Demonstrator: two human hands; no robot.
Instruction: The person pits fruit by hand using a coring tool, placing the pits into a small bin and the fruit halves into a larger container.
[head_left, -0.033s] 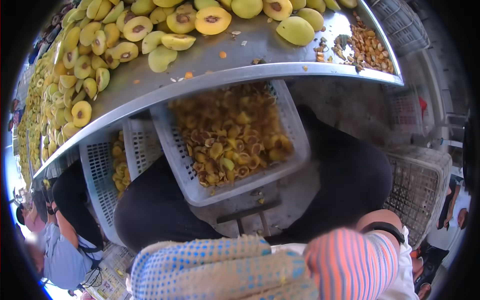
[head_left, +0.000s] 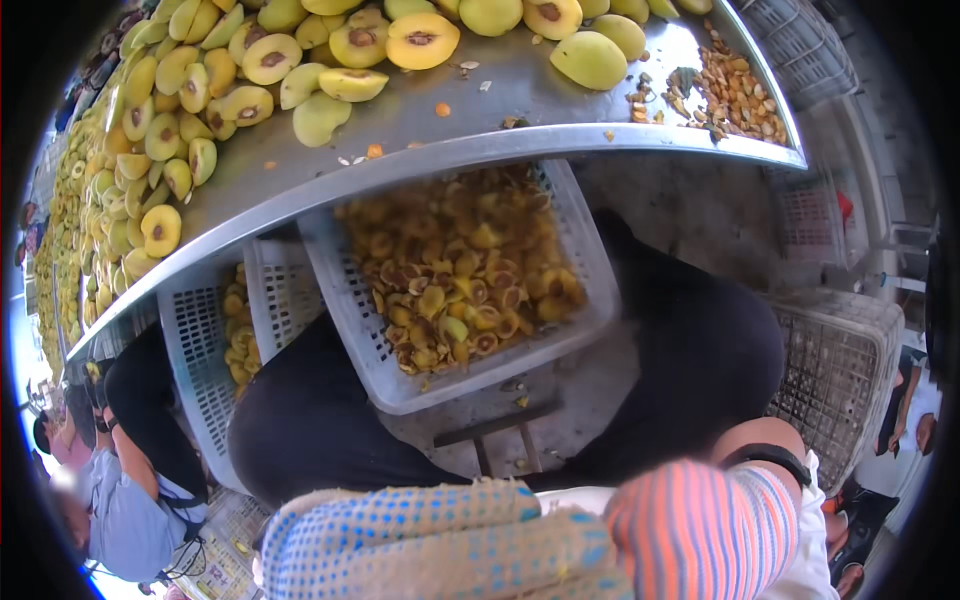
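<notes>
Low in the view, close to my body, my two hands meet. My left hand wears a dirty beige work glove with blue dots. Its fingers lie pressed together and seem bent over. Against its right end rests my right hand, rounded like a fist in an orange, pink and grey striped glove, below a black wristband. The dotted glove covers the right hand's fingertips. Whatever the hands may hold between them is hidden, and part of both runs off the lower edge.
Halved yellow-green fruit heaps on a metal table, with brown kernels at its right corner. Between my knees stands a white crate of pitted scraps. More crates flank my legs. A person sits at left.
The dotted glove has sunk very slightly toward the lower edge. Otherwise the fruit, crates and my right hand look nearly the same.
</notes>
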